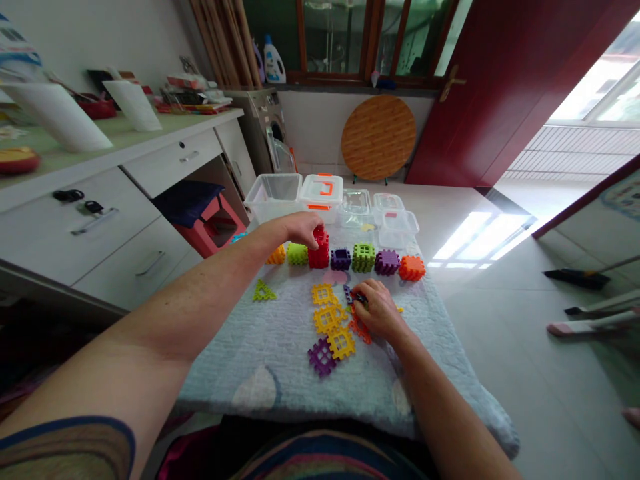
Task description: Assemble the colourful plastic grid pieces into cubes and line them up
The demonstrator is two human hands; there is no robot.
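Note:
My left hand (303, 229) reaches forward, its fingers closed on the top of a tall red stack of toothed building pieces (319, 252). My right hand (376, 308) is low over the loose pieces, with its fingers bent round a dark purple building piece (359, 298), mostly hidden. Beneath that hand lie orange pieces (361, 328). To its left are yellow window-shaped pieces (326, 319) and a purple window piece (321, 357). A green triangular piece (263, 291) lies apart at the left.
Block cubes stand in a row: lime (297, 254), dark purple (341, 259), green (363, 258), purple (387, 262) and orange (412, 268). Behind them are clear plastic boxes (275, 190) and a lidded box (323, 190). A light blue cloth (230, 370) covers the table.

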